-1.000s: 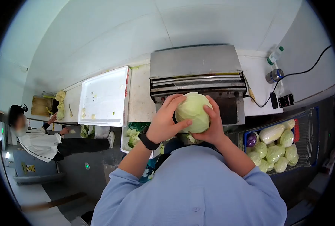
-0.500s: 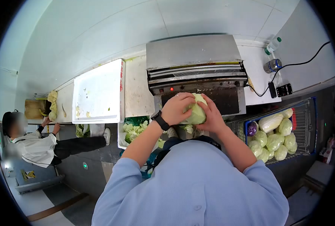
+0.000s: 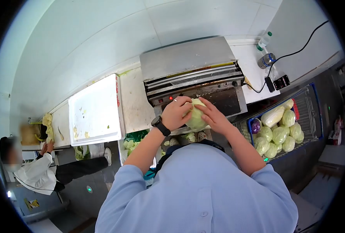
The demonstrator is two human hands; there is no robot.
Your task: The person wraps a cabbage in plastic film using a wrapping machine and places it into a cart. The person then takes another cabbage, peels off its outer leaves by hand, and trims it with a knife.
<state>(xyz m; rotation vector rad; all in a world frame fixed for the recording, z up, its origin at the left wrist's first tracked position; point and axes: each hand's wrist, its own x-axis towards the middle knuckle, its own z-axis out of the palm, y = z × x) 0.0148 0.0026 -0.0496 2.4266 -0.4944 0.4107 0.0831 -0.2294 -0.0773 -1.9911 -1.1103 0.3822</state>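
A pale green cabbage (image 3: 197,119) is held between my two hands, over the front edge of the wrapping machine (image 3: 192,77). My left hand (image 3: 176,113), with a dark watch at the wrist, grips the cabbage's left side with bent fingers. On its right side my right hand (image 3: 216,117) presses with fingers curved over the top. Below, loose cabbage leaves (image 3: 131,146) lie in a bin under the counter, and more leaf scraps (image 3: 188,136) are on the floor by my shoes.
A white foam tray (image 3: 96,110) with scraps sits left on the counter. At right a cart (image 3: 310,112) holds wrapped cabbages (image 3: 280,135) and a purple one. A bottle (image 3: 264,41), a jar (image 3: 266,61) and a phone (image 3: 282,82) stand behind. Another person (image 3: 40,171) works far left.
My view has tilted, so the counter and cart appear turned. The cabbage stays between my hands, its angle slightly different. The other person's hands have come closer together.
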